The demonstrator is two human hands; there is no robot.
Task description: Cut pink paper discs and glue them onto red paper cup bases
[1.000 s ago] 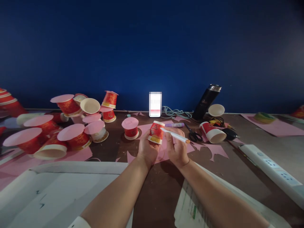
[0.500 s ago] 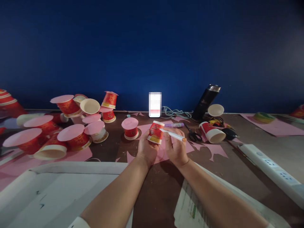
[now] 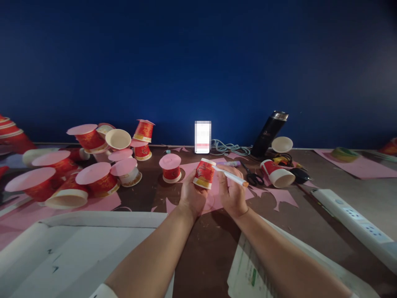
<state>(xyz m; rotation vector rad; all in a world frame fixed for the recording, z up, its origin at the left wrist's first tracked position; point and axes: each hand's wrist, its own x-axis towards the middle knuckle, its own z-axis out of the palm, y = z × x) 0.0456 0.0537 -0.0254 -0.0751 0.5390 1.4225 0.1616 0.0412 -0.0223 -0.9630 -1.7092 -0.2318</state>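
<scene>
My left hand (image 3: pixel 192 194) is wrapped round a red and gold paper cup (image 3: pixel 204 173), held upside down and slightly tilted above the pink paper (image 3: pixel 218 198). In my right hand (image 3: pixel 233 192) is a white marker pen (image 3: pixel 232 177) with an orange end. Its tip points left toward the upper right side of the cup; whether it touches, I cannot tell. Left of the cup stands another red paper cup (image 3: pixel 171 174), upside down with a pink paper disc (image 3: pixel 170 162) on top. A purple glue stick (image 3: pixel 233 164) lies behind my right hand.
Several red cups with pink discs (image 3: pixel 93 174) crowd the left. Black scissors (image 3: pixel 254 179), a tipped cup (image 3: pixel 276 173), a black flask (image 3: pixel 269 133) and a power strip (image 3: pixel 353 217) are at right. A phone (image 3: pixel 202 137) stands behind; a white box lid (image 3: pixel 102 256) lies front left.
My right hand and the marker pen have moved a little to the right, away from the middle of the cup. The left hand and cup are nearly still.
</scene>
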